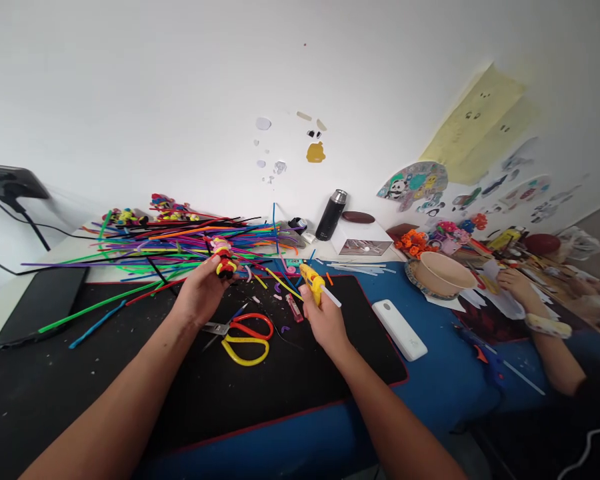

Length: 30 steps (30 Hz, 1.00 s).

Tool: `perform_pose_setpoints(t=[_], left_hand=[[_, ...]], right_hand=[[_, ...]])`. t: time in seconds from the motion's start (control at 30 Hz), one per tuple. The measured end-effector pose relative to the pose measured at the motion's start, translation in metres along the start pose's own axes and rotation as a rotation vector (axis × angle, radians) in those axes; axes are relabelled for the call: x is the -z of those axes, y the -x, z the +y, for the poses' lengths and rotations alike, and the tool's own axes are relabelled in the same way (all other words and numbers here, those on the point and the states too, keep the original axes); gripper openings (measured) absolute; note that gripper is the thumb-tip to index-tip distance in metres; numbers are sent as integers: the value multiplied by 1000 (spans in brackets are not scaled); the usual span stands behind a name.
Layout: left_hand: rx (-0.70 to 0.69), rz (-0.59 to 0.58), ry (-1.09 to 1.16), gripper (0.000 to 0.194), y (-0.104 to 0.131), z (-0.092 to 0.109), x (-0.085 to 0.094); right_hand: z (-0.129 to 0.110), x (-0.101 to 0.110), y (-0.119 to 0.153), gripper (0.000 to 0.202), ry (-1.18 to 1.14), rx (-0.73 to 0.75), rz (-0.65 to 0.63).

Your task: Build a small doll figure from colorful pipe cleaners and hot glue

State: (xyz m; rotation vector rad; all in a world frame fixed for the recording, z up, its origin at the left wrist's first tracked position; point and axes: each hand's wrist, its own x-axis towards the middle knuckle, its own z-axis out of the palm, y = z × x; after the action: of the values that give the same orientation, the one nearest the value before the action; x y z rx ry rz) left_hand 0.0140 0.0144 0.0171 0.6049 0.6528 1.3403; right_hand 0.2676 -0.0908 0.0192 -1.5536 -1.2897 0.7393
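Note:
My left hand is closed round a small figure of red, yellow, pink and black pipe cleaner, held up above the black mat. In my right hand is a yellow glue gun, gripped by its handle, with a whitish glue stick poking out of its back end. The gun's front points away from me, toward the wall. Between my forearms lie scissors with one red and one yellow handle. A small pink-labelled item and purple scraps rest near my right hand.
A heap of coloured pipe cleaners spreads along the back, with more figures behind. A black flask, white box and white power bank stand or lie rightward. A co-worker's hand works beside a bowl.

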Motion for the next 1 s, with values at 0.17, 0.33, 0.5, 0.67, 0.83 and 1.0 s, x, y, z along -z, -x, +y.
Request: perform_pose_setpoints(t=[0.17,0.33,0.5,0.67,0.83,1.0], left_hand=[[-3,3,-18,23,0,-1,-1],[-4,-6,-12,24,1,-3,-2],[-4,-34,-19,30,1,-4,-1],[-10,-34,-8,35,3,-6,-3],[3,-92,-15,31,7,-6,-8],[31,-130,-42,32,10,-8,-10]], right_hand=[[10,12,-5,46,371,20,62],[18,24,-14,38,716,-59,24],[23,35,-19,37,769,-98,-33],[14,47,-17,38,627,-51,-95],[-6,40,-14,36,433,115,7],[-23,-6,-15,28,181,204,-37]])
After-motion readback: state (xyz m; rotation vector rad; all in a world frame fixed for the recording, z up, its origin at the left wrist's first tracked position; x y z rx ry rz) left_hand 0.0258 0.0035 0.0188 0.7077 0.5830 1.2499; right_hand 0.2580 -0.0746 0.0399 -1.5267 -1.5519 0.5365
